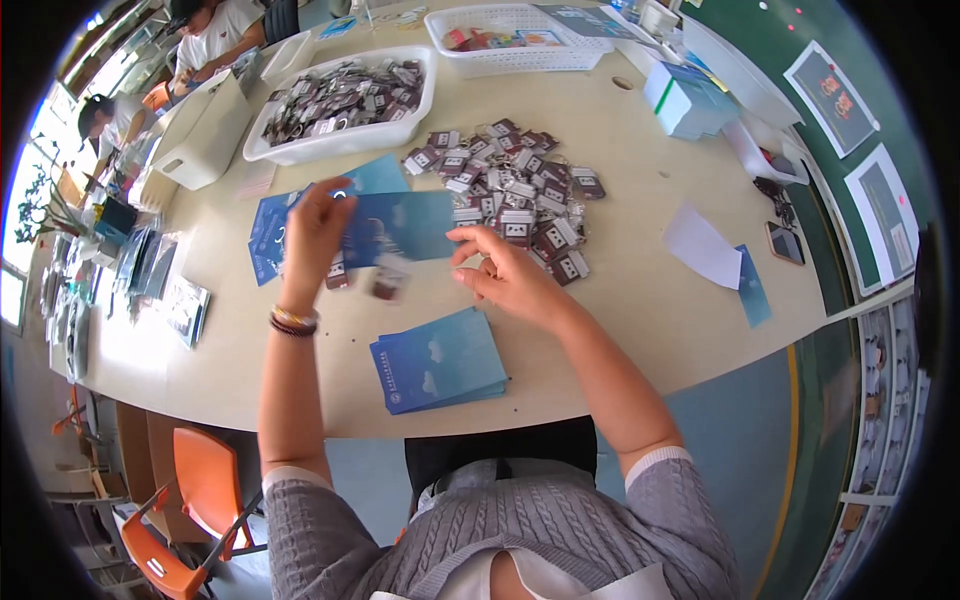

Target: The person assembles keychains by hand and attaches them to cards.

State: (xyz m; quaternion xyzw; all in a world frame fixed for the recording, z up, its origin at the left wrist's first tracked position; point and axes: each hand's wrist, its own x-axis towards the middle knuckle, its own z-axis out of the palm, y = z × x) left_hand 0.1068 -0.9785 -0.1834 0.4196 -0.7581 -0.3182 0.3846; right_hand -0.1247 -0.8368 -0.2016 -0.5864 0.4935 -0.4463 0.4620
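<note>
My left hand (318,225) is closed in a pinch over the upper left of a blue card (415,225); its fingertips hide what they hold. A small brown-and-white keychain (389,279), blurred by motion, shows at the card's lower edge. Close to the card's right end, my right hand (500,268) has curved fingers spread apart, with nothing seen between them. Under my left wrist lies another keychain (339,274), partly hidden. More blue cards (266,235) fan out beside my left hand. Nearer me sits a stack of blue cards (440,360).
A heap of bagged keychains (520,190) lies beyond my right hand. A white tub (430,100) of keychains and a white basket (585,62) stand farther back. White paper (703,245) and a phone (785,243) lie right. Another person (215,40) sits at the far left.
</note>
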